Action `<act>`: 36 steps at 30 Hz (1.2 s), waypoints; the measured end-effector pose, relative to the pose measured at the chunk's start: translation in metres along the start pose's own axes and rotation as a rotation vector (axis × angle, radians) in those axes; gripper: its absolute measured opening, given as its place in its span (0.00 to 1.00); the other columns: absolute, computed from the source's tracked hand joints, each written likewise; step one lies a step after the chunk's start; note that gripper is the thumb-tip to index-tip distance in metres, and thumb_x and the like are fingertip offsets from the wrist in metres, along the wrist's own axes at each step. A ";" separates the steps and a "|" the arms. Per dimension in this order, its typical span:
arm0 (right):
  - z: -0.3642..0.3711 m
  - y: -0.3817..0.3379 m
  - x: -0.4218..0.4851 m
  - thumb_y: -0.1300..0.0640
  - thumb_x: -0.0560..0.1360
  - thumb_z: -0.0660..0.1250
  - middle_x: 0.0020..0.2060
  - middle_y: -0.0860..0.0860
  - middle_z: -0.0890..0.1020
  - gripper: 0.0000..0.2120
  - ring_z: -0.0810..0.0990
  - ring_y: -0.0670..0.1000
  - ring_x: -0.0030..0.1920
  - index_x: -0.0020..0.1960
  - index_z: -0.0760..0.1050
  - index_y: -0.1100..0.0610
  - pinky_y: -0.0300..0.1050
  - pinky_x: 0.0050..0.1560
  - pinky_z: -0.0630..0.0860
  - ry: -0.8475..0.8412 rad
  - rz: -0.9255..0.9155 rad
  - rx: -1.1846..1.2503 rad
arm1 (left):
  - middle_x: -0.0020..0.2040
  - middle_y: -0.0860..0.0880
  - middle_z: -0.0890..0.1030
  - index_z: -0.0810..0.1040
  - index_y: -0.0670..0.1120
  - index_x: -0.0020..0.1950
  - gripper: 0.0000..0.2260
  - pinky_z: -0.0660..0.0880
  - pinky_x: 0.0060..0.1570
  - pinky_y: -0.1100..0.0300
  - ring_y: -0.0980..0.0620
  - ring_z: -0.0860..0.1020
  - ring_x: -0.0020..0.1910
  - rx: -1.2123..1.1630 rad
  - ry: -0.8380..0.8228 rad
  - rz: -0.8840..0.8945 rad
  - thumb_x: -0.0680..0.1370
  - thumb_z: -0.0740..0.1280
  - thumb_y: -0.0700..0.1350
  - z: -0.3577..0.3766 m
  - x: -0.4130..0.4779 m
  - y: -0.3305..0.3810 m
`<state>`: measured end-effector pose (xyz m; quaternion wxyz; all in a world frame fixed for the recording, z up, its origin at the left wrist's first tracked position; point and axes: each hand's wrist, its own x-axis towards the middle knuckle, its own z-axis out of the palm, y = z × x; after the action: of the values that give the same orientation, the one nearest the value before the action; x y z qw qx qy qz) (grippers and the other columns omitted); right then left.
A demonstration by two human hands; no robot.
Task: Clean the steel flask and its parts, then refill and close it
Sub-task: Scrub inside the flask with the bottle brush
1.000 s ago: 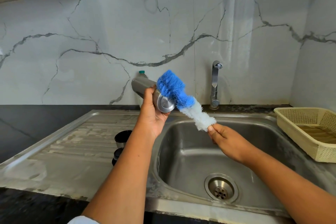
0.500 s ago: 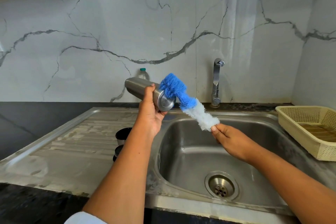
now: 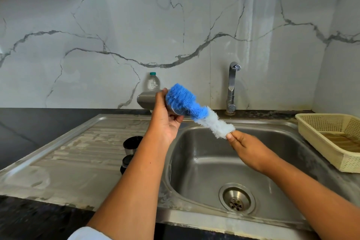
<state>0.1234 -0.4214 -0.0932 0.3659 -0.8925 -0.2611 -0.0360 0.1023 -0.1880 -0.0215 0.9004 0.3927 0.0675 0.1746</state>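
My left hand (image 3: 165, 121) grips the steel flask (image 3: 147, 99), held on its side above the sink's left rim. A bottle brush (image 3: 196, 111) with blue and white bristles covers the flask's near end with its blue head. My right hand (image 3: 246, 147) pinches the brush at the end of its white bristles, over the basin. Two flask parts stand on the drainboard by my left forearm: a steel cup with a black inside (image 3: 132, 144) and a dark cap (image 3: 126, 162).
The steel sink basin (image 3: 204, 161) with its drain (image 3: 236, 199) lies below my hands. The tap (image 3: 232, 87) stands behind it, not running. A clear plastic bottle (image 3: 153, 82) is by the wall. A cream plastic basket (image 3: 331, 136) sits at the right.
The blue brush head has moved over the flask's near end, which showed its round steel face before. My left hand has turned the flask slightly.
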 end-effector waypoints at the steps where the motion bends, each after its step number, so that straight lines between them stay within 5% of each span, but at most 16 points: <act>1: -0.003 0.004 -0.001 0.43 0.85 0.52 0.60 0.39 0.76 0.19 0.75 0.43 0.61 0.73 0.71 0.43 0.39 0.61 0.67 -0.007 0.012 -0.024 | 0.53 0.44 0.86 0.79 0.44 0.63 0.20 0.82 0.39 0.58 0.48 0.85 0.50 -0.040 0.010 -0.009 0.78 0.71 0.56 -0.001 0.000 0.003; 9: -0.002 0.006 0.001 0.43 0.85 0.52 0.58 0.43 0.81 0.20 0.79 0.47 0.55 0.75 0.69 0.42 0.41 0.57 0.72 0.032 -0.016 -0.071 | 0.45 0.40 0.86 0.79 0.41 0.63 0.23 0.83 0.37 0.53 0.44 0.86 0.38 -0.178 -0.069 -0.062 0.79 0.70 0.58 0.003 -0.007 0.010; 13: -0.009 0.014 -0.001 0.44 0.85 0.52 0.57 0.44 0.80 0.19 0.79 0.47 0.56 0.70 0.73 0.44 0.43 0.56 0.72 0.058 0.019 -0.075 | 0.50 0.39 0.86 0.83 0.42 0.58 0.20 0.84 0.44 0.52 0.42 0.86 0.47 -0.262 -0.062 -0.083 0.77 0.71 0.57 0.000 -0.005 0.016; 16: -0.003 0.008 0.001 0.43 0.85 0.52 0.55 0.47 0.82 0.18 0.79 0.45 0.52 0.68 0.74 0.45 0.43 0.55 0.74 0.071 0.002 -0.023 | 0.50 0.42 0.86 0.83 0.43 0.54 0.18 0.81 0.40 0.58 0.45 0.83 0.49 -0.255 -0.094 -0.101 0.76 0.71 0.57 0.002 -0.007 0.012; 20: -0.006 0.013 0.000 0.42 0.84 0.52 0.57 0.44 0.81 0.17 0.79 0.46 0.56 0.68 0.74 0.42 0.42 0.57 0.72 0.046 0.012 -0.013 | 0.51 0.42 0.85 0.83 0.43 0.55 0.18 0.79 0.58 0.53 0.44 0.83 0.52 -0.262 -0.122 -0.073 0.76 0.70 0.57 0.000 -0.006 0.015; 25: -0.005 0.011 0.001 0.43 0.85 0.53 0.50 0.40 0.80 0.15 0.77 0.42 0.50 0.65 0.74 0.42 0.39 0.52 0.70 0.052 0.005 0.005 | 0.50 0.45 0.84 0.83 0.46 0.55 0.18 0.78 0.39 0.60 0.47 0.81 0.49 -0.155 -0.139 -0.093 0.76 0.70 0.59 0.001 -0.008 0.007; 30: -0.008 0.011 -0.001 0.45 0.85 0.54 0.39 0.38 0.75 0.11 0.74 0.39 0.41 0.46 0.70 0.37 0.33 0.43 0.68 0.047 0.029 0.053 | 0.46 0.45 0.85 0.83 0.45 0.51 0.15 0.78 0.36 0.59 0.49 0.82 0.44 -0.181 -0.140 -0.037 0.78 0.68 0.57 -0.002 -0.006 0.013; 36: 0.001 0.000 0.002 0.46 0.85 0.54 0.33 0.35 0.76 0.13 0.74 0.32 0.37 0.44 0.70 0.38 0.34 0.43 0.67 0.036 0.026 0.104 | 0.49 0.45 0.85 0.80 0.45 0.58 0.17 0.80 0.42 0.58 0.47 0.84 0.47 -0.109 -0.158 -0.041 0.78 0.68 0.57 -0.005 -0.004 0.006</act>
<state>0.1248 -0.4204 -0.0935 0.4169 -0.8749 -0.2441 -0.0337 0.0962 -0.1822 -0.0204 0.9264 0.3541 -0.0054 0.1281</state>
